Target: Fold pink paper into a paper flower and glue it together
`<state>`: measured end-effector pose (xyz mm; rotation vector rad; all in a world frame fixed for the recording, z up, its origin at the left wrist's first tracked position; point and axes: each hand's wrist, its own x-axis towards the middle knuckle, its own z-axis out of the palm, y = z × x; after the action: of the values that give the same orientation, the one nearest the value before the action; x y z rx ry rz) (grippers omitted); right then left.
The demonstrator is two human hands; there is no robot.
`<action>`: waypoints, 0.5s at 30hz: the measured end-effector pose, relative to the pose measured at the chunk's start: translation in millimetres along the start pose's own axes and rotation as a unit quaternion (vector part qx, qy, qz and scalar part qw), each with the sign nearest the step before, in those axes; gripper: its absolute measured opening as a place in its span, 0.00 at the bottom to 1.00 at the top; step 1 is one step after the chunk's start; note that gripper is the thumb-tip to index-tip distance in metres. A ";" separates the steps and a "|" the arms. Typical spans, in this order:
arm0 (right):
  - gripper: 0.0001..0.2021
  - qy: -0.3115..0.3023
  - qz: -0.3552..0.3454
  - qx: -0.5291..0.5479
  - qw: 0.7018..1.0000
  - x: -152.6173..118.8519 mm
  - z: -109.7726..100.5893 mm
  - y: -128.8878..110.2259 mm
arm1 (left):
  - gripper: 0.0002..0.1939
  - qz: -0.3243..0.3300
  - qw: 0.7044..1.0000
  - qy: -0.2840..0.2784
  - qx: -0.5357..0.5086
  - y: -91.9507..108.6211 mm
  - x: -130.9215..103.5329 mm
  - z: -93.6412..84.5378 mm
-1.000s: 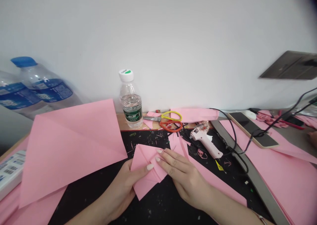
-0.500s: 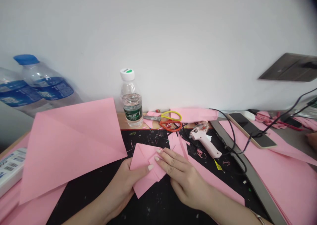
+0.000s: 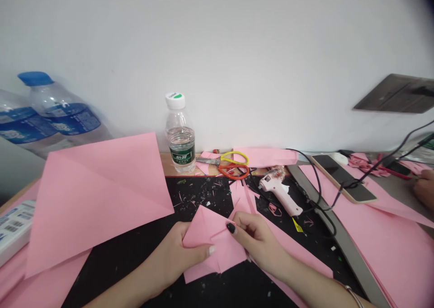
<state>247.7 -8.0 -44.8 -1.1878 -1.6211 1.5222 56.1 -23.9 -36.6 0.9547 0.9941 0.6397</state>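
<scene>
Left hand [image 3: 176, 251] and right hand [image 3: 259, 240] both hold our folded paper [image 3: 205, 229], on the near side of the bottle [image 3: 181, 141].
Our left hand clasps its left side, thumb on top; our right, laid flat across the folds a second ago, has turned over, so its thumb and curled fingers now pinch the right edge, which we read as a change from pressing folds to handling the edge. Mat [image 3: 118, 249] lies beneath, nearer us than the bottle; scissors [image 3: 212, 162] sit just right of the bottle, the glue gun [image 3: 282, 195] farther right, the phone [image 3: 342, 177] and another person's hand [image 3: 425, 188] beyond. Big sheet [image 3: 101, 199] lies left of the bottle.
</scene>
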 end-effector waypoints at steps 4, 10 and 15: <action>0.20 -0.004 0.000 0.006 1.000 -1.3 -0.9 1.6 | 0.14 0.001 0.999 -0.017 -0.051 -5.2 0.6 0.2; 0.19 0.000 0.008 -0.011 1.000 -1.3 -1.2 5.4 | 0.18 -0.023 0.994 -0.012 -0.110 -4.0 3.6 3.4; 0.17 0.016 -0.028 -0.066 0.997 -2.3 -0.8 8.5 | 0.16 -0.020 0.995 -0.007 -0.094 -8.4 6.1 0.6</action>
<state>251.0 -10.2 -52.6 -1.2202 -1.7418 1.3718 59.5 -23.0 -46.4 0.7714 0.9216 0.6801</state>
